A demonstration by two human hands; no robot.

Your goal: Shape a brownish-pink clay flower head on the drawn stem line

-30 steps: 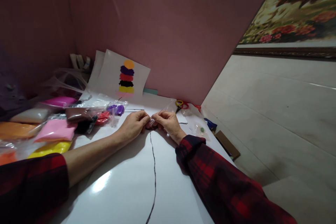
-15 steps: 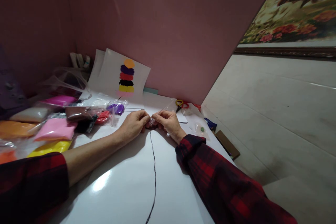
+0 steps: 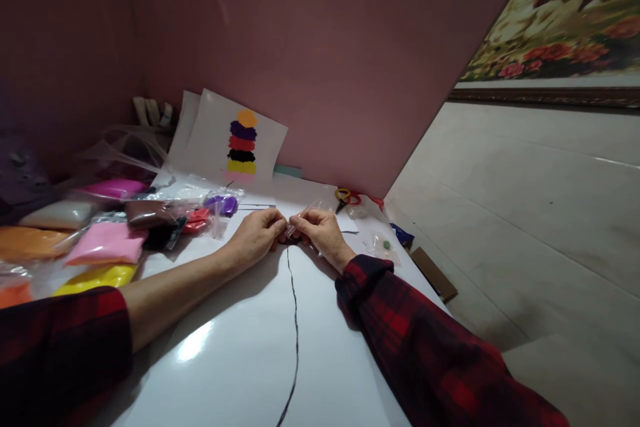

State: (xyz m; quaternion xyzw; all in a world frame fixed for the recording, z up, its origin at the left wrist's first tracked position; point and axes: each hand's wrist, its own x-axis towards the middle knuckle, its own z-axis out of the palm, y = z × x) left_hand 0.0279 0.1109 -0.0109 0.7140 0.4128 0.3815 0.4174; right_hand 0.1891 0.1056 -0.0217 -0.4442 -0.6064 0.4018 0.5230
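My left hand [image 3: 259,235] and my right hand [image 3: 320,233] meet over the white tabletop [image 3: 240,340], fingertips almost touching. Both are closed in a pinch on a small clear plastic bag [image 3: 291,230], part of which sticks up behind my right fingers. Something dark shows low between the fingertips; I cannot make out what it is. From just below the hands a thin, wavy black line [image 3: 296,320] runs down the white surface to the near edge of view.
Bags of coloured clay, among them a pink bag [image 3: 106,243] and a purple one [image 3: 221,205], crowd the left. Behind them leans a paper with stacked colour patches [image 3: 242,145]. Scissors [image 3: 344,197] lie at the back right, a small bag with a green piece [image 3: 386,245] nearer.
Both hands stay pinched on the plastic bag in nearly the same place. The whole view has shifted very slightly.
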